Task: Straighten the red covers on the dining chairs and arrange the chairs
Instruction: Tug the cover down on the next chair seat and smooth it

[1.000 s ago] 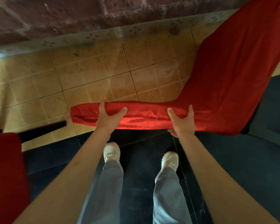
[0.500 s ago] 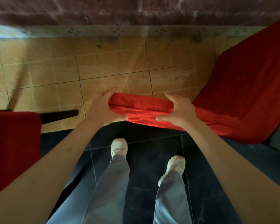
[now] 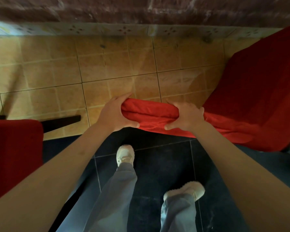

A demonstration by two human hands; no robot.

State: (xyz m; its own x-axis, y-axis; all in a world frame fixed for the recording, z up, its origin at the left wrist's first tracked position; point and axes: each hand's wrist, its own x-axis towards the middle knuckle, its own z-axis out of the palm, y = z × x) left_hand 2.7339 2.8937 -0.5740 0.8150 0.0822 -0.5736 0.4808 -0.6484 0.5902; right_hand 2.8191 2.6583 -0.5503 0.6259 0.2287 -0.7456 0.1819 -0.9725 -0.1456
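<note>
A dining chair in a red cover [image 3: 251, 101] stands at the right, seen from above; its seat spreads to the upper right. The top edge of its backrest [image 3: 149, 113] runs across the middle of the view. My left hand [image 3: 115, 113] grips the left end of that edge, thumb underneath and fingers over the top. Further right, my right hand [image 3: 186, 115] clamps the same covered edge. A second red-covered chair [image 3: 13, 153] fills the left edge, with a dark leg [image 3: 60, 122] sticking out beside it.
A dark brick wall [image 3: 141, 9] with a patterned tile skirting runs along the top. Tan floor tiles lie beyond the chair, dark tiles [image 3: 159, 164] under my feet. My legs in grey trousers and white shoes [image 3: 125, 154] are mid-step below the chair back.
My left hand has slid right along the backrest edge, closer to my right hand. The chair and the view have shifted, the left chair now shows more, and my right foot has stepped back.
</note>
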